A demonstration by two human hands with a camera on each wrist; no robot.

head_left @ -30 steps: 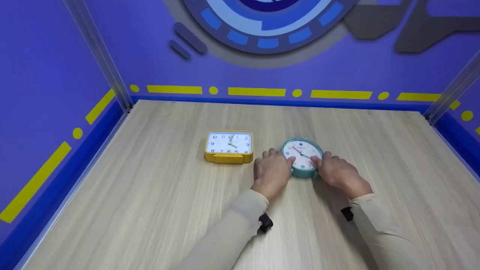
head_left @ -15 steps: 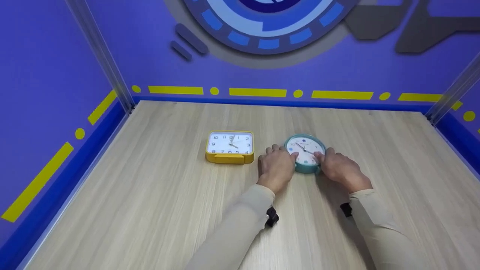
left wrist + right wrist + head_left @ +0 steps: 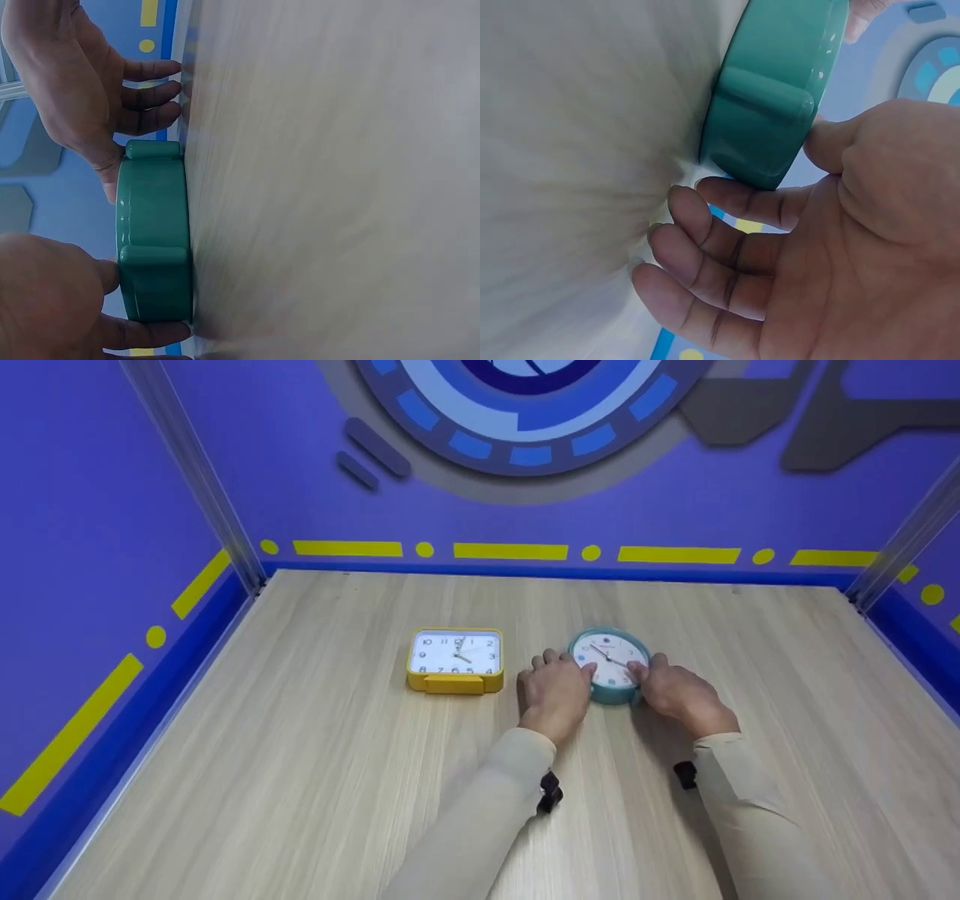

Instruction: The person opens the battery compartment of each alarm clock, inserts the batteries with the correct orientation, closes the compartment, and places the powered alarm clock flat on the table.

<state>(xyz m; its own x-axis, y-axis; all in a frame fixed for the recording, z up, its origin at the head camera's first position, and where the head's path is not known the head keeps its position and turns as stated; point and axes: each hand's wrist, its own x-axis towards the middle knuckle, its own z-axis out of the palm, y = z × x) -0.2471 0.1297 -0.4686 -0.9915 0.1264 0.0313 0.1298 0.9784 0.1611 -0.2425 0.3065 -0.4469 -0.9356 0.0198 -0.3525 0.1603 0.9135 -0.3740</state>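
A round teal-rimmed clock with a white face lies face up on the table, in front of me to the right. My left hand grips its left side, thumb on the edge of the face. On the opposite side my right hand holds the rim in the same way. In the left wrist view the clock's green side wall shows two small feet, with the left hand's index finger along it. The right wrist view shows the right hand's thumb and index finger at the green casing. The clock's back is hidden.
A yellow rectangular clock lies face up to the left of the left hand. The wooden table is bordered by blue panels with yellow marks at the back and sides, with metal posts in the corners.
Both hands have shifted the teal clock a little away from me and to the right. The yellow clock stays in place on the table; the head view has tilted slightly.
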